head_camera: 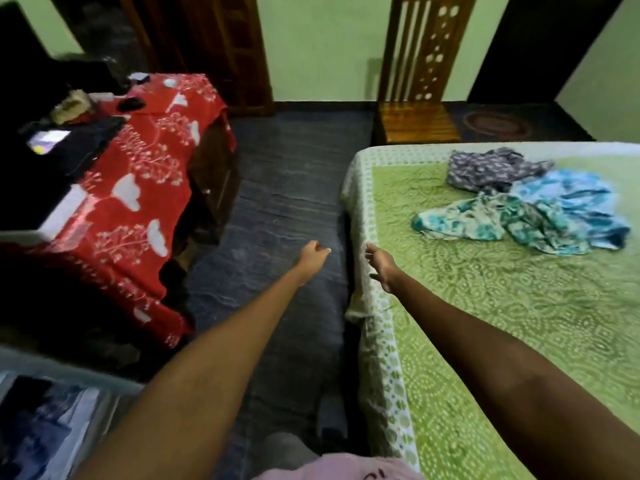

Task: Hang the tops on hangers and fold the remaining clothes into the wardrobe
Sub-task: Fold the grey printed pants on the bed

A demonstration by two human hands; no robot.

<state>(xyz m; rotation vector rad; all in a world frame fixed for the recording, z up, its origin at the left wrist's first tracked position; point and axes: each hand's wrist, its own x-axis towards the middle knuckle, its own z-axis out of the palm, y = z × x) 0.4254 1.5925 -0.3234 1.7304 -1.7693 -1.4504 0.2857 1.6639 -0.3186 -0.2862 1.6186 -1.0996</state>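
Ahead, both bare arms reach out over the dark floor [284,188] in the gap between a bed [519,323] and a table under a red flowered cloth [138,188]. The left hand [311,258] hangs above the floor with its fingers loose and lightly bent, grasping nothing. The right hand [381,266] is over the near edge of the bed's green patterned cover, fingers relaxed and spread — it too has nothing in it.

The clothes lie in a rumpled heap on the far part of the bed, well apart from both hands: a grey-blue printed garment [491,168] at the back, a bright blue one [575,202] just beside it, and a teal-and-white floral one [485,220] nearest, overlapping each other.

A wooden chair [422,81] stands against the green wall beyond the bed. Dark objects sit on the red cloth — too blurred to identify.
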